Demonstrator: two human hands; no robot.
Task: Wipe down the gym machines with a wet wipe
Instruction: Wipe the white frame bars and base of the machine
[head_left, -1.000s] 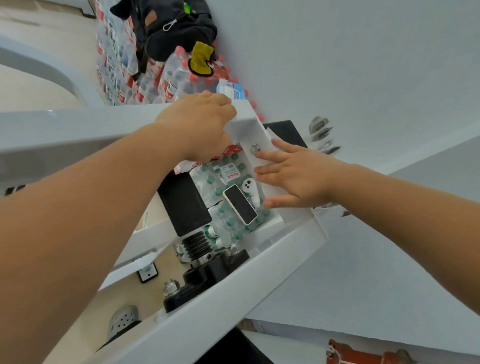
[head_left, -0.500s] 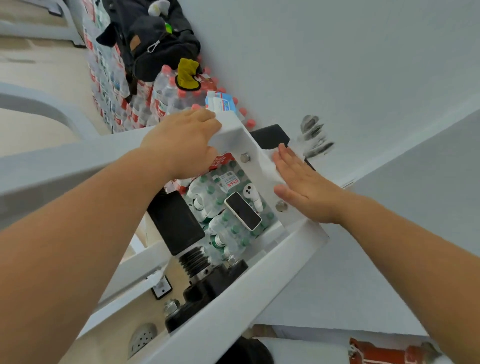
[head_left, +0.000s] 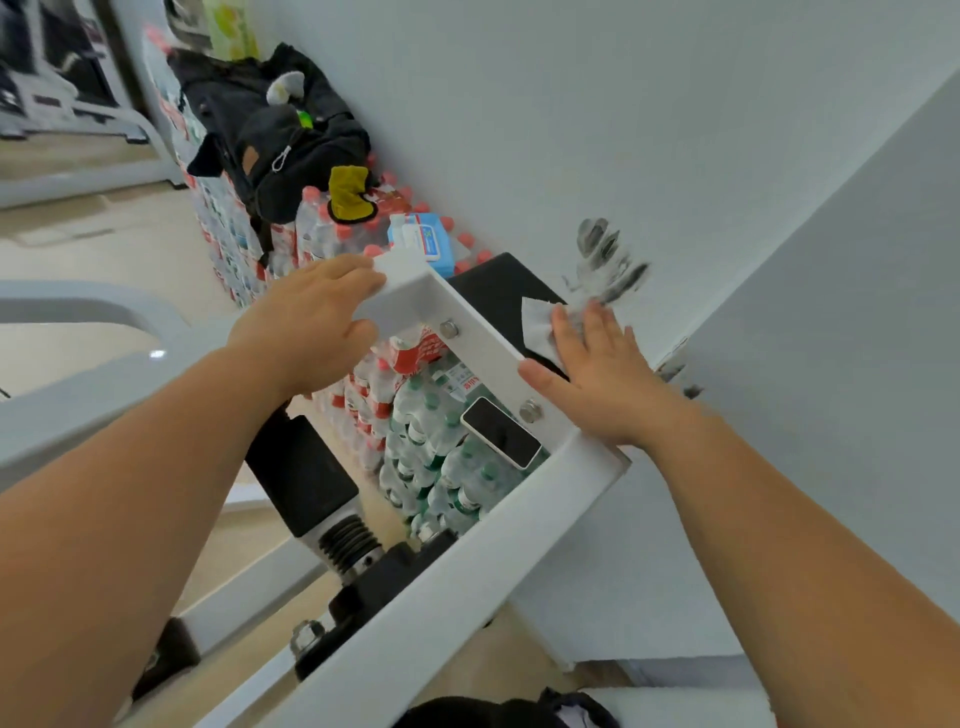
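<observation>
A white metal frame of a gym machine (head_left: 483, 338) runs diagonally through the middle of the view. My left hand (head_left: 306, 327) grips the frame's upper corner, fingers curled over its edge. My right hand (head_left: 597, 379) lies flat with fingers together on the far side of the same bar and presses a white wet wipe (head_left: 537, 325) against it. The wipe sticks out from under my fingertips. A black pad (head_left: 498, 286) sits just behind the wipe.
Stacked packs of water bottles (head_left: 431, 441) stand below the frame, with a phone (head_left: 501, 434) on top. A black backpack (head_left: 275, 130), a yellow cloth (head_left: 350, 195) and a blue wipe pack (head_left: 421, 241) rest on further bottles. A scuffed white wall (head_left: 608, 260) is close on the right.
My right hand has slid with the wipe up along the white bar, away from the lower corner. My left hand has kept its hold on the upper corner.
</observation>
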